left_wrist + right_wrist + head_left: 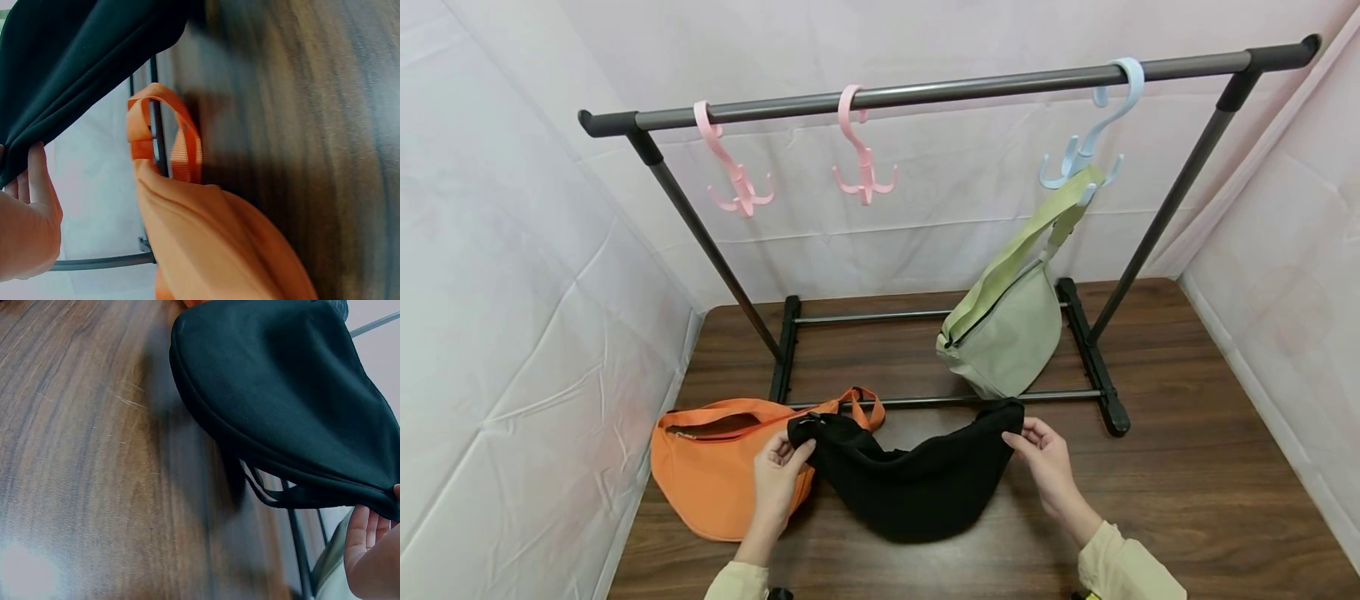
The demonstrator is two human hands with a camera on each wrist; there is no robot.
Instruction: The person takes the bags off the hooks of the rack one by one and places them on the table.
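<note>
A black crescent-shaped sling bag is held up above the wooden floor, spread between both hands. My left hand pinches its left end between thumb and fingers, and my right hand pinches the right end. In the right wrist view a strap loop dangles beneath the black bag. Left of it, partly behind my left hand, an orange sling bag lies on the floor with its pocket zipper gaping. Its orange strap loops up near the rack's lower bar.
A dark metal rack stands across the back. Two pink hooks, one at left and one in the middle, hang from its bar. A blue hook at right carries a light green sling bag. White sheets enclose the area.
</note>
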